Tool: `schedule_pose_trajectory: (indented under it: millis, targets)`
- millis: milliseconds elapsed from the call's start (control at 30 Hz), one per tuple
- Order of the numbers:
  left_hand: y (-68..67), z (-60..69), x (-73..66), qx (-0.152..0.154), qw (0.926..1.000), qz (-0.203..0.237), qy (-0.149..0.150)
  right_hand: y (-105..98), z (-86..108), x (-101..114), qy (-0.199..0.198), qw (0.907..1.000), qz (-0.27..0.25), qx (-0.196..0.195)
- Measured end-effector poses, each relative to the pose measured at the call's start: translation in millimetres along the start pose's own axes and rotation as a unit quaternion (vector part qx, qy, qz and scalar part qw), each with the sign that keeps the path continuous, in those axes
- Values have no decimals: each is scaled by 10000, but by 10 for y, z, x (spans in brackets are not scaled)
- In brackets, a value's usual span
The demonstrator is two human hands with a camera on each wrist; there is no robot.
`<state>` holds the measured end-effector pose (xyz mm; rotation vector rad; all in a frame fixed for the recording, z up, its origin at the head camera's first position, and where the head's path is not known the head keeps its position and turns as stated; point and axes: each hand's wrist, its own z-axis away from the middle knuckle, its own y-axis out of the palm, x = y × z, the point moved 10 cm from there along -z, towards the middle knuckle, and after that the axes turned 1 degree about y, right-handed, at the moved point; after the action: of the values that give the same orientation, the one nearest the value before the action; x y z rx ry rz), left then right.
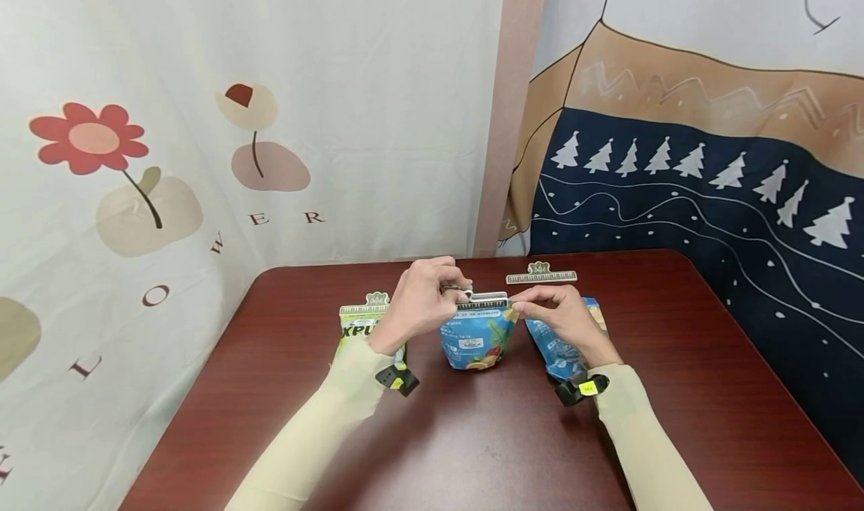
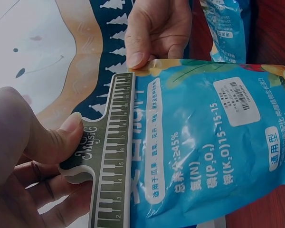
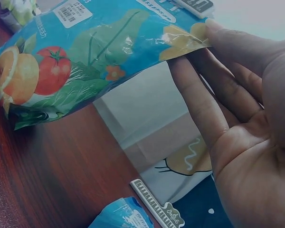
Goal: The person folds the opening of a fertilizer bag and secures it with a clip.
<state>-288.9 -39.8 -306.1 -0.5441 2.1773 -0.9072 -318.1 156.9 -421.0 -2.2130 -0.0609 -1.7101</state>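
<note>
Blue fertilizer pouch (image 1: 472, 338) between both hands over tabletop (image 1: 499, 451), mouth up; cannot tell whether base touches wood. Piano-key clip (image 2: 115, 156) lies along pouch's top edge, long axis side to side, handle pointing away from pouch. Left hand (image 1: 427, 293) nearer to handle, pinching it. Right hand (image 1: 563, 316) pinches pouch's right top corner, just beside clip's end. Left wrist view shows "Music" lettering beside thumb, hidden in head view; right wrist view shows fingers beneath corner.

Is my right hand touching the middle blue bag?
Touching: the right wrist view shows the right hand pinching a corner of the middle blue bag.
</note>
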Motion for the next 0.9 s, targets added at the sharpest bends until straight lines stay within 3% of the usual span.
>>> schedule_pose_trajectory:
  millis: [533,900]
  targets:
    - [125,-56,-4,114,9999,34,-68,-36,-20,-56,152,9988,-420,-184]
    - [207,-74,-7,169,9998,8,-91,-40,-8,-59,231,9988,-432,-39]
